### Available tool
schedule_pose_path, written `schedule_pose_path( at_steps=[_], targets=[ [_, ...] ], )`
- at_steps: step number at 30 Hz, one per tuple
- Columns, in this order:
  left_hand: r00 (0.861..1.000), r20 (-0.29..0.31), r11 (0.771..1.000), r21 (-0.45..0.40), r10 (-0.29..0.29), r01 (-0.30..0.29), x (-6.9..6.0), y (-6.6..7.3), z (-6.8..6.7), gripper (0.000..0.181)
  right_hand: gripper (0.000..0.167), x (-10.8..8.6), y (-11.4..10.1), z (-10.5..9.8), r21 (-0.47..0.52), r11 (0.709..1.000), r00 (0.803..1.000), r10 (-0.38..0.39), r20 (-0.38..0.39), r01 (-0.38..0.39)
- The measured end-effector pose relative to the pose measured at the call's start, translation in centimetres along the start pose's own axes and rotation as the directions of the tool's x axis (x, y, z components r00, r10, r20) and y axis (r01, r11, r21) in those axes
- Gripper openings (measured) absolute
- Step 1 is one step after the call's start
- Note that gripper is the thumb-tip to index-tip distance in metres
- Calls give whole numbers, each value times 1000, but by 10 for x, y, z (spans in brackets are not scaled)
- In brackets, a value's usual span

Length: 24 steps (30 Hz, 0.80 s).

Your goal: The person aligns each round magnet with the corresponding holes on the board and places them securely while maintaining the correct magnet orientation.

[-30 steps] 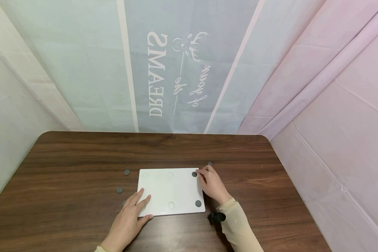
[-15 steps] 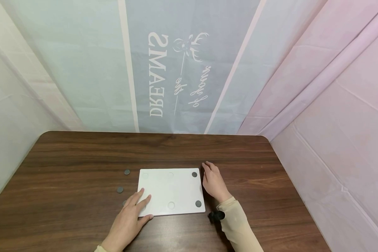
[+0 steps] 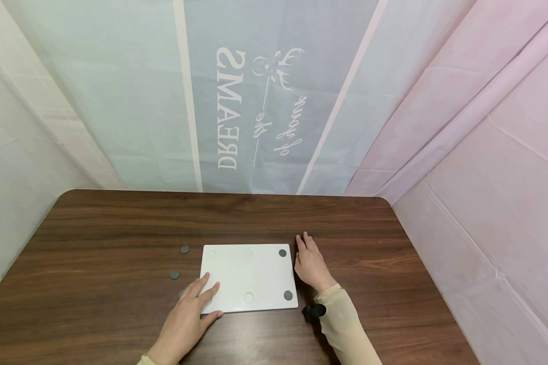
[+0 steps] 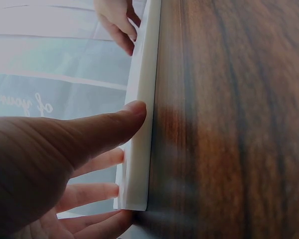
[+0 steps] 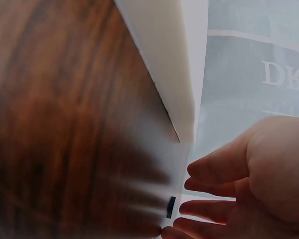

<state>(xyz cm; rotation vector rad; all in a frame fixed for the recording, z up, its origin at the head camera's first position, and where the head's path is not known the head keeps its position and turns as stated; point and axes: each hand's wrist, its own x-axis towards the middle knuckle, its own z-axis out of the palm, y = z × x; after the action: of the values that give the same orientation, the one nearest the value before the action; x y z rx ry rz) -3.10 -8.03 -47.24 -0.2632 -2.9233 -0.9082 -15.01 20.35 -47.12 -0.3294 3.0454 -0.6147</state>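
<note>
A white rectangular board (image 3: pixel 255 274) lies on the table, with shallow round recesses along its far and near sides. One dark grey disc (image 3: pixel 282 253) sits at its far right corner and another disc (image 3: pixel 288 295) at its near right corner. My left hand (image 3: pixel 181 318) rests on the board's near left corner, fingers spread, its thumb at the front edge (image 4: pixel 139 164). Just beyond the board's right edge, my right hand (image 3: pixel 312 263) has its fingers extended low over the table. By its fingertips in the right wrist view is a small dark disc (image 5: pixel 171 207), hidden in the head view.
Left of the board lie two loose discs, a far disc (image 3: pixel 184 249) and a middle disc (image 3: pixel 174 275). A third disc (image 3: pixel 180 293) is partly covered by my left hand. The brown wooden table (image 3: pixel 118 228) ends at a printed curtain (image 3: pixel 274 116).
My right hand has drawn back from the disc at the board's far right corner and moved slightly right and away, its fingers straightening over the loose disc. The left hand has not moved.
</note>
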Motion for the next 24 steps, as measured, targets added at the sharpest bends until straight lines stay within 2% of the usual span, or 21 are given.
schedule_pose_path(
  at_steps=[9,24],
  targets=[
    [1000,-10,1000,1,-10,10,1,0,2,55,48,7,7,0,-14,999,998,52,38,-52],
    [1000,-9,1000,-1,-13,13,2,-1,3,55,41,13,12,-2,-45,999,1000,11,7,-11]
  ],
)
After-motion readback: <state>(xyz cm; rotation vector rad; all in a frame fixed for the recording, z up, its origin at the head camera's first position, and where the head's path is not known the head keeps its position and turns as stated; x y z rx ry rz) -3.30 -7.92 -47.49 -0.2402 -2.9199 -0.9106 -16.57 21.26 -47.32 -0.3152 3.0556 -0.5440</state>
